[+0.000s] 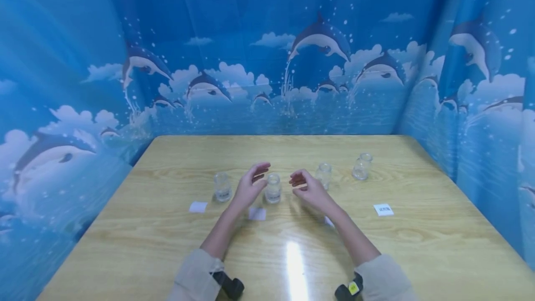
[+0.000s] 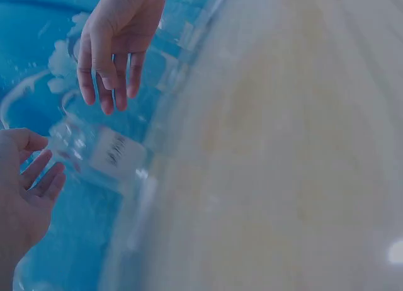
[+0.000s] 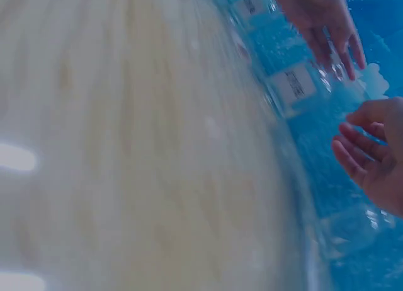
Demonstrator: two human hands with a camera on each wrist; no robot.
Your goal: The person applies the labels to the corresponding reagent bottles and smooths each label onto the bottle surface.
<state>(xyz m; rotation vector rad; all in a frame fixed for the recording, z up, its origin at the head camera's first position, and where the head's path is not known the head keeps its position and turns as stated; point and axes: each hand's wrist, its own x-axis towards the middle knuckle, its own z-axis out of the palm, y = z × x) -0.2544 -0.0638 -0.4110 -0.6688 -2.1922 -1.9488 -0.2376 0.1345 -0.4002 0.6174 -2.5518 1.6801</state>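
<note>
A small clear glass jar (image 1: 273,189) stands upright on the table between my two hands. Just left of it is my left hand (image 1: 250,189), fingers loosely bent, thumb and fingertips right beside the glass, nothing held. On the other side my right hand (image 1: 312,193) hovers with relaxed fingers, a gap between it and that jar. In the left wrist view the jar (image 2: 79,149) carries a white label with dark print. Another glass jar (image 1: 323,173) stands just behind the right hand, partly covered by it.
Further glass jars stand at the left (image 1: 223,188) and far right (image 1: 362,167). In front lie white cards: a left card (image 1: 198,206), a middle card (image 1: 257,213), one partly under the right forearm (image 1: 329,221), and a printed card (image 1: 383,209). A dolphin curtain (image 1: 259,50) surrounds the table (image 1: 146,245).
</note>
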